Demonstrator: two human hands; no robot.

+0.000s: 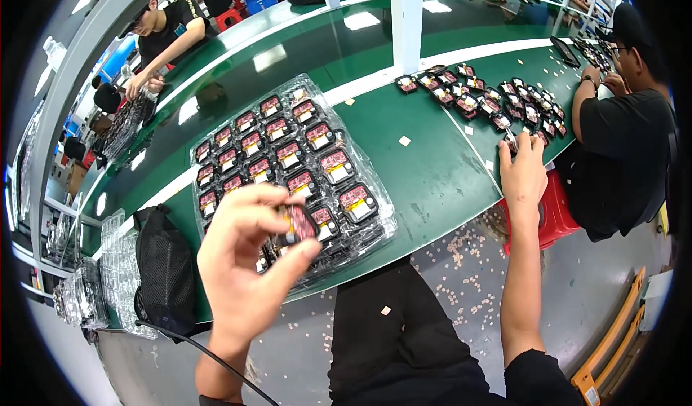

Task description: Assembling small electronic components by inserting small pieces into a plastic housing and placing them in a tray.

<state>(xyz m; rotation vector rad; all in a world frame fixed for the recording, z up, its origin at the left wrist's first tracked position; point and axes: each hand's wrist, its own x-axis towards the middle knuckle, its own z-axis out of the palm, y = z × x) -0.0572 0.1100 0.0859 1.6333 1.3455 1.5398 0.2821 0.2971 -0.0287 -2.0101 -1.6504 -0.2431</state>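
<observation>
My left hand (241,262) is raised over a clear plastic tray (386,226), its thumb and fingers closed on a small black device (301,222) with a pink-and-red label. Rows of similar black devices (336,166) fill the tray's pockets, each bearing a red, white and yellow label. The hand hides part of the tray's near left side. Reaching out to the right, my right hand (524,175) has its fingertips around another black device (511,142) at the near edge of a loose pile (494,103) of the same devices.
A green workbench (425,182) runs across, with small pale paper squares on it and on the floor (468,276). A black bag (166,269) and stacked clear trays (119,276) lie left. A white post (406,24) rises behind. Co-workers sit right and across; a red stool (555,208) stands right.
</observation>
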